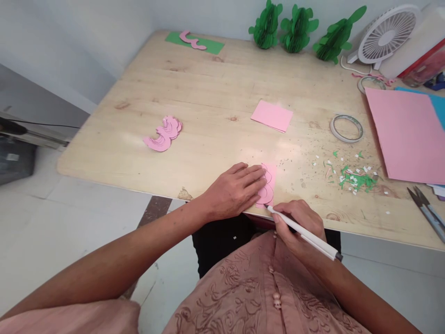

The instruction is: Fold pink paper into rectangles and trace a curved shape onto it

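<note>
My left hand lies flat, fingers stretched over the left part of a small pink paper at the table's front edge. A pink curved cut-out rests on that paper, partly under my fingertips. My right hand is closed around a white pen, its tip touching the paper near the lower edge of the cut-out. A stack of pink scalloped cut-outs sits to the left. Beyond my hands lies a folded pink rectangle.
Tape rolls, green and white scraps, large pink sheets and scissors are on the right. Three green paper shapes and a white fan stand at the back. A green strip lies back left.
</note>
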Demonstrator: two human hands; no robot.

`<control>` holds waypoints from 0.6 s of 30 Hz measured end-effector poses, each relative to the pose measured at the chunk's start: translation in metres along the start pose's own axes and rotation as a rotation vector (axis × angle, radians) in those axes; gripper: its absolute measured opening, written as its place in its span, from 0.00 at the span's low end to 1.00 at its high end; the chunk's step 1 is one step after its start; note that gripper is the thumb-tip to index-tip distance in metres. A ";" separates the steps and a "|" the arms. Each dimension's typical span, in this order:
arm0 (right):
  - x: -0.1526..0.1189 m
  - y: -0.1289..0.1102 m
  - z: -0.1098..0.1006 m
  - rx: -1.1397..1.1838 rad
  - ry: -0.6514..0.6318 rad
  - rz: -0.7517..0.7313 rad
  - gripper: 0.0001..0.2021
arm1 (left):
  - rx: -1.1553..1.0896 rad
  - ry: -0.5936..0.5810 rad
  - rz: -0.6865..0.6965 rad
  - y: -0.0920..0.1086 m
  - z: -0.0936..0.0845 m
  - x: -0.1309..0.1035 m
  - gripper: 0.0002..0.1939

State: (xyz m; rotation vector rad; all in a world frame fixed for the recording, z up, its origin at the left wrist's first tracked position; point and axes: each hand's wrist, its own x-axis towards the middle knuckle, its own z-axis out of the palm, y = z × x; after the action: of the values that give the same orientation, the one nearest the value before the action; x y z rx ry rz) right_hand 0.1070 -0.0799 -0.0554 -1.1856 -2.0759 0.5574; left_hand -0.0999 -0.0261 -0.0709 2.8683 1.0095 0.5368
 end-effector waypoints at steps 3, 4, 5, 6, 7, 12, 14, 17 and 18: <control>-0.001 0.001 -0.002 -0.012 0.008 0.012 0.04 | -0.005 0.000 -0.001 0.000 0.000 0.000 0.16; -0.001 0.001 -0.003 -0.018 0.009 0.014 0.04 | -0.006 0.000 0.000 0.000 0.000 0.000 0.16; -0.001 0.001 -0.003 -0.024 0.008 0.017 0.04 | -0.008 0.000 0.000 0.000 0.000 0.000 0.16; -0.001 0.001 -0.004 -0.029 0.008 0.019 0.04 | -0.010 -0.001 -0.001 0.000 0.001 0.000 0.16; -0.001 0.002 -0.004 -0.032 0.007 0.021 0.03 | -0.012 -0.001 -0.003 0.000 0.001 0.000 0.16; -0.001 0.003 -0.006 -0.047 0.007 0.026 0.03 | -0.028 -0.001 -0.011 -0.001 0.001 -0.001 0.16; -0.001 0.003 -0.006 -0.053 0.009 0.026 0.03 | -0.029 0.000 -0.015 -0.001 0.001 -0.001 0.16; -0.001 0.003 -0.006 -0.062 0.016 0.031 0.03 | -0.027 -0.003 -0.018 0.000 0.001 -0.001 0.16; -0.001 0.003 -0.006 -0.064 0.016 0.032 0.03 | -0.027 -0.006 -0.018 0.000 0.001 -0.001 0.16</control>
State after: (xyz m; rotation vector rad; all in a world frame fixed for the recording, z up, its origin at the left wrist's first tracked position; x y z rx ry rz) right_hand 0.1134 -0.0786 -0.0534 -1.2573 -2.0786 0.4983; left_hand -0.1005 -0.0265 -0.0718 2.8328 1.0188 0.5355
